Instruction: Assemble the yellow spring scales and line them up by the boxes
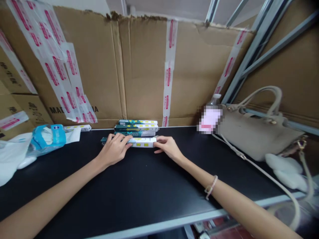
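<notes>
My left hand (114, 149) lies over the left part of a long white and teal carton (143, 142), its fingers across the top. My right hand (168, 147) presses against the carton's right end, so the carton sits between both hands on the black table top (139, 189). Directly behind it, a low stack of similar cartons (137, 128) stands, and the carton nearly touches it. A single white carton (77, 127) lies farther left along the back edge.
Cardboard sheets (147, 66) with red-and-white tape form the back wall. To the right stand a bottle (211, 116) with a blurred label and a beige handbag (256, 132). A blue packet (47, 139) and a white plastic bag (12, 156) lie left.
</notes>
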Motion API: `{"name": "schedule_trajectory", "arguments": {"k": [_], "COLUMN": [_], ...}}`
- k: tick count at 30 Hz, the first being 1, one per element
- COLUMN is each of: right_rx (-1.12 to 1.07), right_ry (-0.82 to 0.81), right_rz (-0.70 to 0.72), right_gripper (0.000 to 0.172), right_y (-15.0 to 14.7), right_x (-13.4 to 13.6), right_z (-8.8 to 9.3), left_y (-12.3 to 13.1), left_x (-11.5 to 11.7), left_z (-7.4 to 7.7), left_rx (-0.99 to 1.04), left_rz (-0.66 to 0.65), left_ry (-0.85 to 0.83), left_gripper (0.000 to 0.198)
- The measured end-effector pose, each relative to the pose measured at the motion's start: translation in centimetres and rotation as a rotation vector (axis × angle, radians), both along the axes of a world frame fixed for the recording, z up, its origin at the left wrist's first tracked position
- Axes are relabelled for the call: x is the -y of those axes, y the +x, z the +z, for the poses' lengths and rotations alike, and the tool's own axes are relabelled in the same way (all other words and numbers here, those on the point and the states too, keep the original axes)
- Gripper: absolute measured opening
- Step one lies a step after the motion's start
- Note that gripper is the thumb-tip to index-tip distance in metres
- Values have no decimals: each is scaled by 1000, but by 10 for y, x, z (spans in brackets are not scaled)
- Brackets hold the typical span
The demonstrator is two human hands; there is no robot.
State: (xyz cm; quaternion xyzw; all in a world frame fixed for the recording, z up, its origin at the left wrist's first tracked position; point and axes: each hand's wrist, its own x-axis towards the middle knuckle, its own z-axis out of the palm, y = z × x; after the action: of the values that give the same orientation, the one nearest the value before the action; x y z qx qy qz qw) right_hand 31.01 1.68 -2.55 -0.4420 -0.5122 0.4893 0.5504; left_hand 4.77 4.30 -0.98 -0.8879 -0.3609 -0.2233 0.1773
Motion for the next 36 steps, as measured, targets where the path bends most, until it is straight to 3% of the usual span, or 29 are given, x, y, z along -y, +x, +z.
{"name": "schedule_trajectory", "arguments": {"k": [11, 20, 24, 28, 36], "right_rx": [-122, -218, -123, 24, 253], "right_ry": [15, 30, -1, -79, -135], "right_rz": [61, -169, -128, -99, -198], "right_gripper": [38, 39, 38, 23, 33], "right_y": [2, 20, 27, 50, 97], "right_x": [-5, -14, -18, -29, -49], "right_z": [7, 3, 5, 3, -13], "left_y": [-1, -3, -4, -6, -6], "left_x": [0, 0, 1, 0, 0], "left_z": [-5, -5, -3, -2, 3], "left_rx": [104, 74, 73, 79, 64], "left_rz": [69, 54, 32, 64, 175], "left_ry": [94, 103, 98, 126, 254], "left_gripper": [30, 32, 30, 30, 36]}}
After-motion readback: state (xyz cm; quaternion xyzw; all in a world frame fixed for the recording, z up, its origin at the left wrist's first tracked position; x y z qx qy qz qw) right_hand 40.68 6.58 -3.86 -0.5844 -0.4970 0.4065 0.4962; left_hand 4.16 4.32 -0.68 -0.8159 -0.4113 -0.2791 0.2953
